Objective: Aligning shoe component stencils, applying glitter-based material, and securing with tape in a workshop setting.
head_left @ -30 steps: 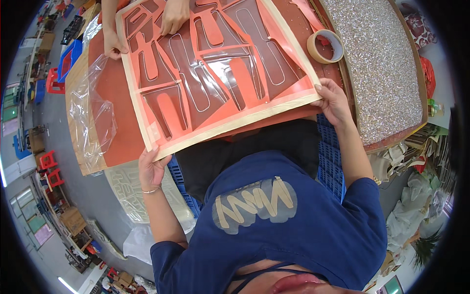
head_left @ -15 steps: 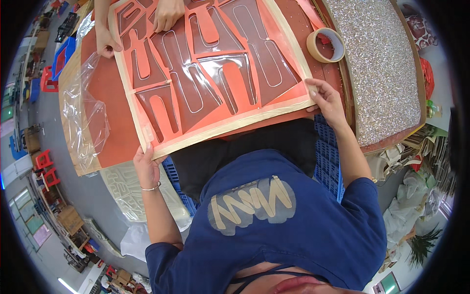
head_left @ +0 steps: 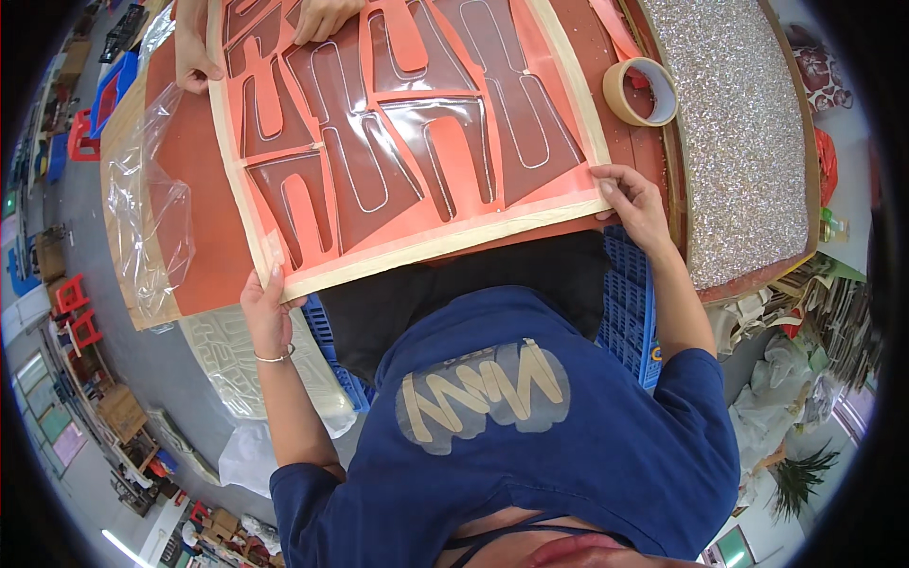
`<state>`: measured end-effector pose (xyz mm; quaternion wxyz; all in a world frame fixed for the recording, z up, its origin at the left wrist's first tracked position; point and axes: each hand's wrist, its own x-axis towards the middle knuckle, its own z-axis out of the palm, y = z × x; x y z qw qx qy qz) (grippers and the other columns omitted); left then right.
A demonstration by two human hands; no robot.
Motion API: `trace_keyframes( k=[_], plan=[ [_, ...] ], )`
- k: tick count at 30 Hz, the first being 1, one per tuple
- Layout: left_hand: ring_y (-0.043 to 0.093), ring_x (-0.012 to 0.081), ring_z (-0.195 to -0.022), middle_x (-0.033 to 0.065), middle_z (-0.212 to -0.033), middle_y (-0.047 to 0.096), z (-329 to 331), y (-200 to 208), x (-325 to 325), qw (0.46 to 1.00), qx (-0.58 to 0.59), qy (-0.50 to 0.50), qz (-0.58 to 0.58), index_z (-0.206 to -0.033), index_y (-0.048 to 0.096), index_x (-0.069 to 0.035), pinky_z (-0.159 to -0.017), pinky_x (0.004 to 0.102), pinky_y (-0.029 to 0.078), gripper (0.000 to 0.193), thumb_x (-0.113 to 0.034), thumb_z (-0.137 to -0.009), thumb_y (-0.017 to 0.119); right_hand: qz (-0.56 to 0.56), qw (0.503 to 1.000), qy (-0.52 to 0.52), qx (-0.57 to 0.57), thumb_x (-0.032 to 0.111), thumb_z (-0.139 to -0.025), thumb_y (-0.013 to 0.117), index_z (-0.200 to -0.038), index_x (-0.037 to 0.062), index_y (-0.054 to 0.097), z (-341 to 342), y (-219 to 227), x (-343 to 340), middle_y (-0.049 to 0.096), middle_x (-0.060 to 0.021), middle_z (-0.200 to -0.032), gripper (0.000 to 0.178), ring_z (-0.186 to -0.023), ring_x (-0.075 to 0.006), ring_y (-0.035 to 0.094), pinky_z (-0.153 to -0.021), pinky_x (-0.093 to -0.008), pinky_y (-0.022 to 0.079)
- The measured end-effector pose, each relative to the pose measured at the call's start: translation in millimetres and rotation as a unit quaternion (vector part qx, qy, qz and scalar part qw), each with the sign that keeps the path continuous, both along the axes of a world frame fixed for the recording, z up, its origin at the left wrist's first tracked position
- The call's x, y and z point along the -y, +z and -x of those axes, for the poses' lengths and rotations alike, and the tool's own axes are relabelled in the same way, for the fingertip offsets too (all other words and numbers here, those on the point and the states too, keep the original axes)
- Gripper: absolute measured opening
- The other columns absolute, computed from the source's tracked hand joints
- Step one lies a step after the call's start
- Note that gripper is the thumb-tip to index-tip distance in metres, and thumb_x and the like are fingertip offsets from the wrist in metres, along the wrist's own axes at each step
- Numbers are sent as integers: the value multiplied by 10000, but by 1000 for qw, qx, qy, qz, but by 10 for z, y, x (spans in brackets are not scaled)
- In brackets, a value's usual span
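A coral-red cut-out sheet (head_left: pixel 454 222), edged with cream tape, lies on a reddish-brown table top. Shiny clear film and long, rounded openings cover much of it. My left hand (head_left: pixel 268 310) pinches its near left corner, thumb on top of the tape. At the near right corner my right hand (head_left: pixel 632 204) grips the edge, with the thumb and index finger showing above and the other fingers partly hidden. Across the table, another person's hand (head_left: pixel 195 64) touches the left tape edge. That person's other hand (head_left: pixel 325 17) rests on the sheet's far part.
A roll of tan tape (head_left: pixel 617 95) sits right of the sheet, beside a glittery silver panel (head_left: pixel 743 142). Crumpled clear plastic film (head_left: pixel 151 208) hangs over the table's left side. Blue plastic crates (head_left: pixel 627 303) stand under the near edge. A pale moulded sheet (head_left: pixel 237 369) lies lower left.
The view has shifted slightly, so the sheet's left side and my left hand sit a little further left in the picture. Both my hands keep their hold on the corners.
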<state>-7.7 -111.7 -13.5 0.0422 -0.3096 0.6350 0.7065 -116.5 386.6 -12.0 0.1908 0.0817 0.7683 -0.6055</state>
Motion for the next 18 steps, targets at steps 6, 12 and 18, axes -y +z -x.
trace_keyframes(
  k=[6,12,18],
  plan=[
    [674,155,-848,83,-1070,619,38,-24,-3,1000,-20,9,11,-1206,487,15,-639,300,607,295,-125,-952,541,-47,998,47,3,68,-956,505,-1107,25,644,-6,-14,-31,606,-17,-900,209,-741,-70,590,-632,-212,532],
    [626,95,-824,45,-1045,615,21,-22,-1,1000,-21,14,13,-1211,496,5,-645,224,527,287,-120,-956,543,-90,990,105,-28,59,-954,499,-1096,28,647,28,10,-42,598,-23,-894,208,-718,-73,591,-629,-216,531],
    [607,90,-879,45,-1060,613,0,-54,18,999,-23,19,20,-1203,507,4,-728,233,509,279,-105,-951,553,-83,993,83,-12,67,-963,488,-1111,27,633,23,49,3,600,-11,-863,211,-694,-63,574,-619,-208,521]
  ],
)
